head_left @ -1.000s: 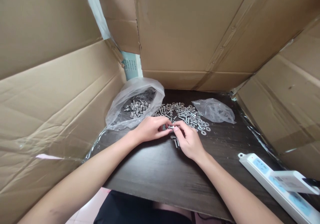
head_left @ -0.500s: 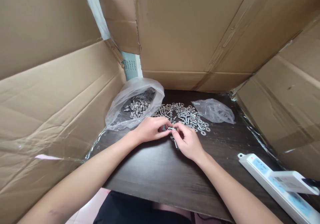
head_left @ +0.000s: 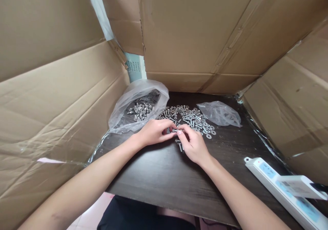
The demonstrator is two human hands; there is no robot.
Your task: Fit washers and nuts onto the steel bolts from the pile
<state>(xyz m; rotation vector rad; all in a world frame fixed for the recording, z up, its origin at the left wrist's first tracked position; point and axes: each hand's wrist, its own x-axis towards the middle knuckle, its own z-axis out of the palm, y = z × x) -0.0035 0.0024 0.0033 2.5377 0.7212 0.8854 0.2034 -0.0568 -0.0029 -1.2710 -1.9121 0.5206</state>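
My left hand (head_left: pixel 155 132) and my right hand (head_left: pixel 194 144) meet over a dark wooden table (head_left: pixel 164 175), fingertips pinched together on one small silver bolt (head_left: pixel 175 130). A few more bolts (head_left: pixel 180 145) lie on the table just under my right hand. Right behind the hands spreads a loose pile of bolts and washers (head_left: pixel 189 118). An open clear plastic bag (head_left: pixel 138 105) holding several bolts sits beyond my left hand.
A smaller crumpled plastic bag (head_left: pixel 219 113) lies to the right of the pile. A white power strip (head_left: pixel 284 190) rests at the table's right front. Cardboard walls (head_left: pixel 194 35) close in the table on the left, back and right.
The fingers of both hands shift slightly around the bolt; the hands stay in the same spot.
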